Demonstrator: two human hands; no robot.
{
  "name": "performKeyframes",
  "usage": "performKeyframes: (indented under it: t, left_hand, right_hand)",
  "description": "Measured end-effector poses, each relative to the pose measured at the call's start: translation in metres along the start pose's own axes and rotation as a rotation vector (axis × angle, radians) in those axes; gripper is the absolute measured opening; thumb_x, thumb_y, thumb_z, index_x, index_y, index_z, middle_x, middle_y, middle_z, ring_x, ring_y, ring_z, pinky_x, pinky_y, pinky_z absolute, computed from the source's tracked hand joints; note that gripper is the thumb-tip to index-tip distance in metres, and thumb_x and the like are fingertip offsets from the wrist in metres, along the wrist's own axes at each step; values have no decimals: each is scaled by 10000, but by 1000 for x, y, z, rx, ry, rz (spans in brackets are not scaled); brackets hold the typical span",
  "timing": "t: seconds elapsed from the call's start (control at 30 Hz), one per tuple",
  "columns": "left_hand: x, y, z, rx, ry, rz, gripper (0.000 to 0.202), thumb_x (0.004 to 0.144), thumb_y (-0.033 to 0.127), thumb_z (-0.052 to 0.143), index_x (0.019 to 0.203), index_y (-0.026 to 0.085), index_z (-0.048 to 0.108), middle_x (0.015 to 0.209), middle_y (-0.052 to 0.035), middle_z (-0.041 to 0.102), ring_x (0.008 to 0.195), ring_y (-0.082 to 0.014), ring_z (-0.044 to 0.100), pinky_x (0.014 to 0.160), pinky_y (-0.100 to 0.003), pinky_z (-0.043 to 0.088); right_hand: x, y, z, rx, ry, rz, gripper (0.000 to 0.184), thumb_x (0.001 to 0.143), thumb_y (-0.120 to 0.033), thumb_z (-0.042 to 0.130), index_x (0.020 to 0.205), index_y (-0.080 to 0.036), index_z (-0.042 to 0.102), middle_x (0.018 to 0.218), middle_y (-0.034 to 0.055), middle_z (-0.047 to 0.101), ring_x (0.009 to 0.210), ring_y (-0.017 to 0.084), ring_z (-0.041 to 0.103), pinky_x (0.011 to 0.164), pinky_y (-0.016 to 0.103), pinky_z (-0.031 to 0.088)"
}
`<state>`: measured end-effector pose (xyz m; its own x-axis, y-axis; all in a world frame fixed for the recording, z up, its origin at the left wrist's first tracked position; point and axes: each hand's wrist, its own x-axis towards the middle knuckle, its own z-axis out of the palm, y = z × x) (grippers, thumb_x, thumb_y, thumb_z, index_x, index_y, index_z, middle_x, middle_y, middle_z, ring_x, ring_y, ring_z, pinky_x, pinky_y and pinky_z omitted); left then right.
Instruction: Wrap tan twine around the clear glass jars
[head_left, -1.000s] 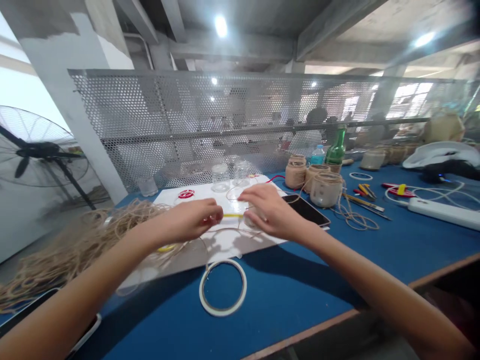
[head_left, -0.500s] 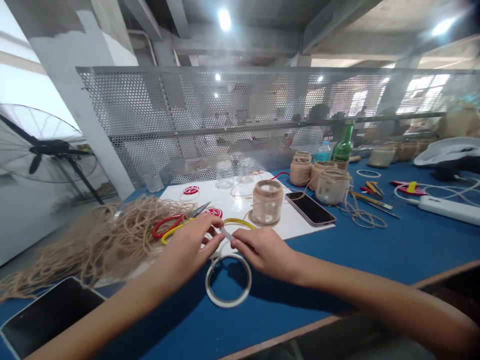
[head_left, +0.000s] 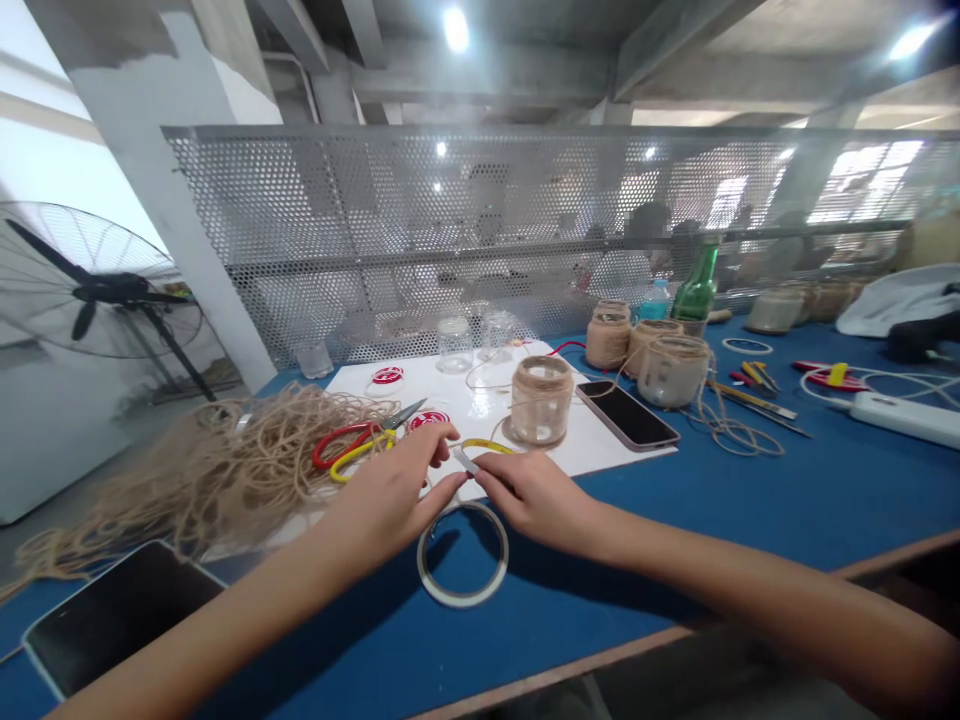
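Observation:
My left hand [head_left: 397, 485] and my right hand [head_left: 529, 490] meet above a thin white tape ring [head_left: 463, 553] on the blue table [head_left: 675, 520]. Both pinch a short whitish strip of tape [head_left: 466, 460] between their fingertips, just over the ring's far edge. A yellow tape ring [head_left: 487, 446] lies right behind the fingers on the white board [head_left: 585, 445]. A twine-wrapped jar [head_left: 540, 400] stands on the board beyond my right hand. Red and yellow scissors [head_left: 360, 443] lie left of my left hand.
A heap of loose twine [head_left: 217, 470] covers the left. A phone [head_left: 112, 615] lies front left, another phone [head_left: 628, 413] by the board. More wrapped jars [head_left: 660, 365], clear jars [head_left: 454, 345], a green bottle [head_left: 694, 290], tools [head_left: 750, 385] and a power strip [head_left: 907, 415] sit right. A mesh screen [head_left: 525, 230] backs the table.
Both hands drew back from the board to the white tape ring near the front. The jar and scissors they covered now show. The hands now pinch a strip of tape.

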<state>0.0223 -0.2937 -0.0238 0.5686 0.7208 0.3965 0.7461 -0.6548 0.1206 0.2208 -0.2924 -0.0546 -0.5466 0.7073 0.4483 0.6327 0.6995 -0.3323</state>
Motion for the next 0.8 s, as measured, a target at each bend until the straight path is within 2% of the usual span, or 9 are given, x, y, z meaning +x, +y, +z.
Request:
performKeyframes:
  t: [0.07,0.13,0.2,0.33,0.43,0.53,0.7,0.8]
  left_hand:
    - [1,-2,5,42,5,29,349,883,340,428,1204,202,416,1129,-83,558,1000,-212,552,814,-337,460]
    - [2,-3,10,60,11,61,277,895,297,400,1144,200,469,1143,-79,556,1037,-215,534,853,-347,442]
    - [2,-2,14,34,34,71,229,902,261,377,1081,193,503,1072,-66,583,976,-192,553,832,-325,444]
    - [3,0,15,-1,60,43,226,884,251,410,1076,184,507,967,-59,588,875,-176,555,753,-297,444]
    - [5,1,13,-12,34,4,145,877,236,406,929,181,531,852,-39,574,804,-170,538,689,-286,421]
    - [4,2,10,-15,38,16,118,866,214,404,832,177,511,815,-32,548,772,-164,512,668,-280,397]
    - [-1,5,9,49,14,40,133,877,229,387,845,183,507,835,-35,555,792,-176,515,679,-284,395]
    - [-2,3,11,63,17,23,199,886,253,387,1032,191,506,929,-49,572,848,-184,532,714,-289,412]
  right_hand:
    - [-1,2,3,-17,9,-15,223,920,-251,357,819,-161,535,749,36,617,655,112,527,584,223,319]
    - [-1,4,5,-37,18,-20,214,915,-248,370,810,-162,535,731,31,610,644,114,523,571,227,309]
    - [-1,5,6,-44,20,-16,225,919,-251,366,810,-160,540,722,30,608,636,114,521,566,230,307]
    - [-1,5,7,-50,24,-34,234,927,-255,349,841,-155,542,764,45,623,666,122,540,592,236,328]
    - [-2,5,7,-79,12,-48,229,930,-254,341,855,-156,534,760,46,625,667,126,544,591,238,331]
    - [-2,6,7,-102,22,-54,218,929,-253,343,848,-158,523,748,45,618,663,127,539,586,239,328]
    - [-2,8,8,-108,26,-50,210,923,-253,358,837,-156,524,740,45,616,651,126,535,579,240,323]
    - [-2,8,9,-92,-5,-44,212,923,-257,361,863,-152,536,779,57,630,680,129,548,597,239,343]
